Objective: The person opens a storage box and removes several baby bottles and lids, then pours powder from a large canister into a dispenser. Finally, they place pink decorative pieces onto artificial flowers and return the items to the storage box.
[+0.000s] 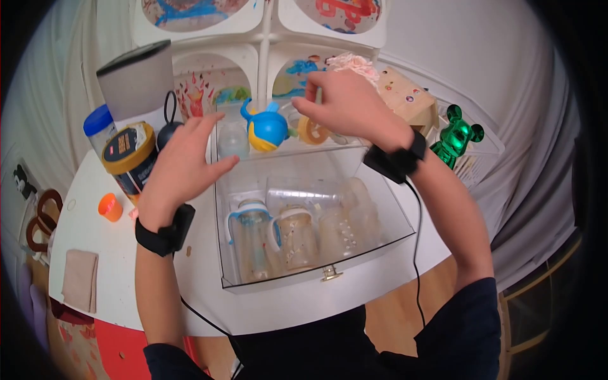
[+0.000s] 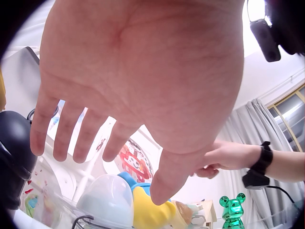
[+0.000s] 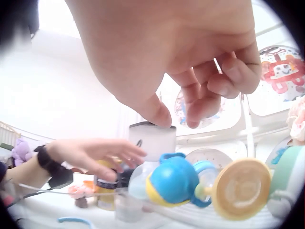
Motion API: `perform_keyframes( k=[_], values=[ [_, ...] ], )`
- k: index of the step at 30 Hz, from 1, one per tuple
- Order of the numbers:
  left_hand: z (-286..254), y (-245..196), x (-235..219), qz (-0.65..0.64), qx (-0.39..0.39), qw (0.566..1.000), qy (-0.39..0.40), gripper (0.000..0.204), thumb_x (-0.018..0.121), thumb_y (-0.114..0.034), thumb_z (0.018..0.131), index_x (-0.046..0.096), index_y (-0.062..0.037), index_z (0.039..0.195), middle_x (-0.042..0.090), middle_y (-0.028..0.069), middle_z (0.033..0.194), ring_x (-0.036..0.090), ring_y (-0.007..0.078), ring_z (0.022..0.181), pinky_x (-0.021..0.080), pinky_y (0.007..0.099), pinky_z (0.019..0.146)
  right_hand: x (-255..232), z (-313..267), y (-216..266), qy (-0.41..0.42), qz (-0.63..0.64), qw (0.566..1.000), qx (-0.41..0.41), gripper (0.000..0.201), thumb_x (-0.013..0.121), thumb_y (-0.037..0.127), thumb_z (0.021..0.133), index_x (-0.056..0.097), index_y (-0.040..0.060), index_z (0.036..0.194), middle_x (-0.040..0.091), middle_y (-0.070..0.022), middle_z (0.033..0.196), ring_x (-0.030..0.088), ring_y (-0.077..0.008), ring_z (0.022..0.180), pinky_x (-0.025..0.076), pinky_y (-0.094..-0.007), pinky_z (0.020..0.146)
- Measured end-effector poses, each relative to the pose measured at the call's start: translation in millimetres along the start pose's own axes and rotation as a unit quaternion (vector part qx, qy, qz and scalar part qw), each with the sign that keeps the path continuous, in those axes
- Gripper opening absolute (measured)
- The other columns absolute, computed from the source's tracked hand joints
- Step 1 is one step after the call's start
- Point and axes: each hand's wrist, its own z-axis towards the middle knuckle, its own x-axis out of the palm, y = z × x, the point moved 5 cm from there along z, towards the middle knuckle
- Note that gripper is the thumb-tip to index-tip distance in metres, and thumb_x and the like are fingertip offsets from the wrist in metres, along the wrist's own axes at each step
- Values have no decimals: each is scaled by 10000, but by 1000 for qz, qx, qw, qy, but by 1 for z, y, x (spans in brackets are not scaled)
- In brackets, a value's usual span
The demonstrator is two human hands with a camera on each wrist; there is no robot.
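A clear box [image 1: 405,235] with a gold clasp sits on the white table. Several baby bottles [image 1: 297,237] lie and stand inside its front part. Along its back are a blue and yellow sippy cup [image 1: 268,128], a clear dome cap [image 1: 233,140] and a tan round lid [image 3: 242,189]. My left hand [image 1: 180,161] hovers over the box's left edge, fingers spread, palm bare in the left wrist view. Above the tan lid hangs my right hand [image 1: 351,107], its fingers loosely bent, with a gap between thumb and fingertips and nothing held.
To the left stand a dark tub with a gold-rimmed lid [image 1: 130,155], a blue-capped jar [image 1: 100,126], an orange cup [image 1: 110,207] and a folded cloth [image 1: 80,280]. A shiny green bear figure [image 1: 455,136] is at the right. A white shelf [image 1: 263,50] rises behind.
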Motion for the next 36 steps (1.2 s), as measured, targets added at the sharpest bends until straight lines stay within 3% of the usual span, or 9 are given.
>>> perform_keyframes(
  k=[4,9,12,15,21,24,27,30,36],
  values=[
    [3,0,-1,-12,-39,999,28,795,862,-324,920,543,-52,1595,649,210,1522,632,381,1387,519,446,1157,15,-70,14,133,34,990,-42,239,722,300,959,742,63,933,726,-144,722,756,-380,778,591,-508,749],
    [-2,0,-3,-10,-50,998,29,842,865,-343,918,511,-72,1632,679,233,1472,672,365,1317,533,444,1135,61,-110,-19,216,-45,971,-96,466,752,306,980,649,68,1368,785,-192,1107,737,-401,1099,588,-497,935],
    [-3,-3,-13,-15,-60,998,20,841,868,-343,920,509,-98,1641,699,242,1423,693,362,1261,543,451,1108,88,-109,-43,299,-44,949,-87,649,764,406,967,600,-20,1429,759,-279,1223,730,-464,1135,608,-511,973],
    [-6,-7,-22,-36,-77,996,25,814,865,-340,930,521,-127,1637,708,235,1385,699,364,1225,551,456,1075,97,-96,-51,355,-22,934,-14,799,749,553,984,564,-16,1514,746,-300,1166,679,-469,1187,562,-520,1032],
    [-5,-11,-17,-39,-55,997,23,781,860,-341,933,549,-113,1612,720,215,1354,700,366,1223,551,457,1080,130,-82,-62,360,-11,932,-32,908,802,703,887,643,14,1457,754,-277,1128,682,-450,1179,570,-511,1005],
    [-3,-12,-20,-36,-32,999,-4,746,845,-364,933,577,-87,1572,737,203,1374,721,330,1006,593,421,895,114,-79,-52,333,-30,942,-42,883,826,708,861,675,41,1420,758,-246,1109,688,-423,1177,575,-506,994],
    [-1,-12,-19,-38,-38,998,-15,720,847,-315,936,591,-112,1578,737,185,1331,688,359,1252,534,460,1109,98,-79,-49,300,-22,953,-23,844,848,695,843,699,52,1369,765,-209,1097,697,-397,1165,579,-495,987],
    [-3,-17,-22,-25,-13,998,-52,697,844,-287,932,605,-114,1563,744,161,1323,686,349,1253,526,457,1120,85,-83,-41,248,-41,967,-43,775,875,642,828,719,56,1309,752,-192,1126,702,-387,1144,582,-485,983],
    [-4,-43,-27,-99,86,989,-63,724,908,-256,871,640,-127,1531,749,84,1255,673,233,1133,536,377,1015,7,-75,1,-6,-1,989,-145,683,887,568,771,768,30,1176,720,-191,1117,724,-376,1038,602,-471,913]
  ],
)
